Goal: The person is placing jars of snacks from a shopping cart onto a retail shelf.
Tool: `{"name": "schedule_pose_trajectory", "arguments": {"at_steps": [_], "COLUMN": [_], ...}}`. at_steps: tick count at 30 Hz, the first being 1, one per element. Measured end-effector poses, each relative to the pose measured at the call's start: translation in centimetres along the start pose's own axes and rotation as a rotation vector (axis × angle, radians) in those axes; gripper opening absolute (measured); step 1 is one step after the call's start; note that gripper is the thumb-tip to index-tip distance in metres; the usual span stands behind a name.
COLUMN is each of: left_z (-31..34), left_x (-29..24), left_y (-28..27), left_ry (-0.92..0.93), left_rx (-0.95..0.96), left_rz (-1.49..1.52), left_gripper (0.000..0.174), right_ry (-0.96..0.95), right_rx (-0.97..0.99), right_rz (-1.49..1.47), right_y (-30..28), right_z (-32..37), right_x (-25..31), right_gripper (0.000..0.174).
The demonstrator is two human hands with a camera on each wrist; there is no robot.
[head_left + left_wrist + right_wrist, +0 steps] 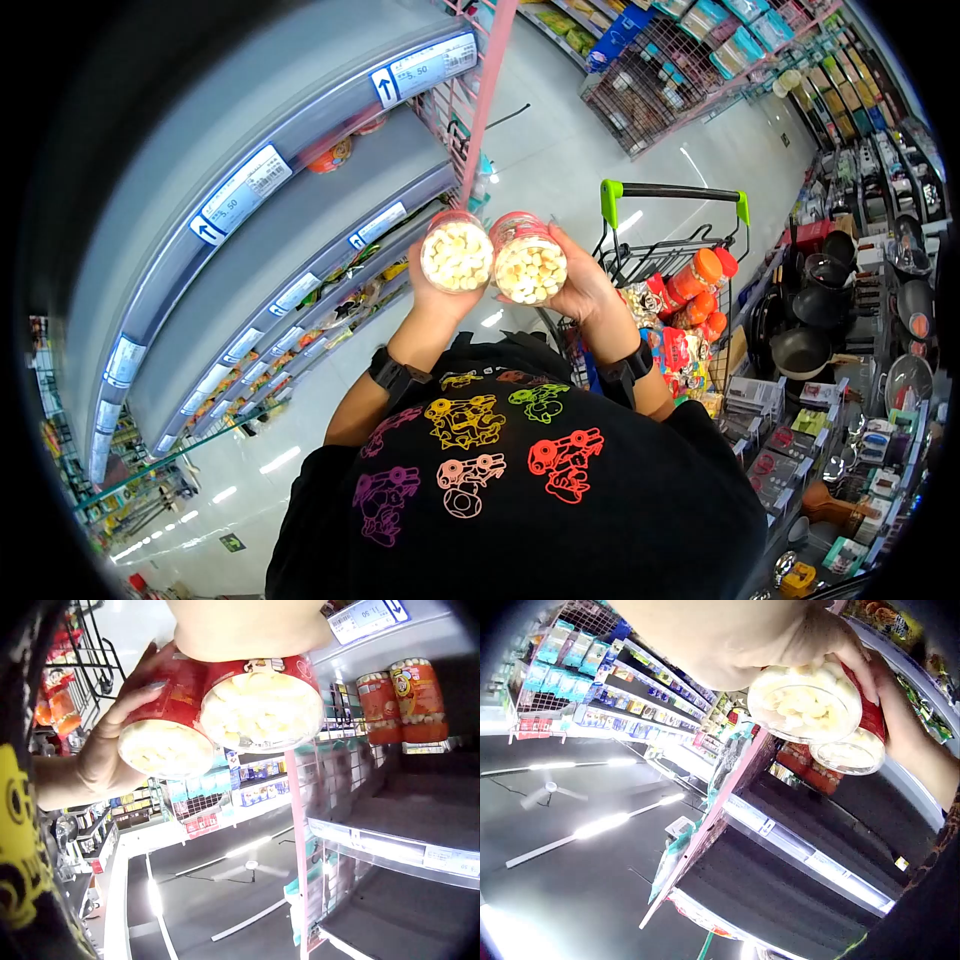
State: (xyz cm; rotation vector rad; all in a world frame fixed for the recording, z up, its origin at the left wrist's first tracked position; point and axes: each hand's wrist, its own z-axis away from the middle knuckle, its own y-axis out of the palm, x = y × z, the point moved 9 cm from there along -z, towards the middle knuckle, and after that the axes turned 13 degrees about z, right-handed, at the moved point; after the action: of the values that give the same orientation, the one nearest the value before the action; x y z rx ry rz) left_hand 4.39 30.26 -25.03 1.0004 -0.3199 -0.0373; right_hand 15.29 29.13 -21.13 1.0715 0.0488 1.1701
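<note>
Two clear plastic jars packed with small cream-coloured biscuit-like pieces are held side by side in front of the body, their pale ends toward the head camera. The left hand [438, 300] grips the left jar [457, 256]. Around the right jar [530, 262] curl the fingers of the right hand [588, 288]. Red labels wrap both, as the left wrist view shows on the right jar [169, 705] and the left jar [259, 709]. In the right wrist view, the right jar [804, 705] partly covers the left jar [851, 752].
A shopping cart [675, 200] with orange-lidded jars [695, 275] and snack bags [680, 355] stands at the right. Shelving [330, 215] with price tags runs along the left; two red-labelled jars [418, 694] stand there. Pans [800, 350] line the far right.
</note>
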Motion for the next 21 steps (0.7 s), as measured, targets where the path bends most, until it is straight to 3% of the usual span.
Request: {"name": "schedule_pose_trajectory", "arguments": {"at_steps": [3, 11, 21], "left_z": [-0.3, -0.9, -0.7], "left_x": [-0.1, -0.5, -0.1], "left_y": [-0.3, -2.1, -2.0], "left_ry": [-0.03, -0.05, -0.055], "left_rx": [0.047, -0.046, -0.087], "left_rz": [-0.031, -0.094, -0.084], "left_gripper": [0.037, 0.041, 0.045], "right_ry": [0.078, 0.22, 0.153], "right_rx": [-0.022, -0.006, -0.07], "right_rz": [-0.04, -0.136, -0.078], "right_y": [-0.2, -1.3, -1.8], "right_z": [0.0, -0.1, -0.1], "right_x": [-0.7, -2.2, -2.1], "right_gripper": [0.056, 0.054, 0.05]}}
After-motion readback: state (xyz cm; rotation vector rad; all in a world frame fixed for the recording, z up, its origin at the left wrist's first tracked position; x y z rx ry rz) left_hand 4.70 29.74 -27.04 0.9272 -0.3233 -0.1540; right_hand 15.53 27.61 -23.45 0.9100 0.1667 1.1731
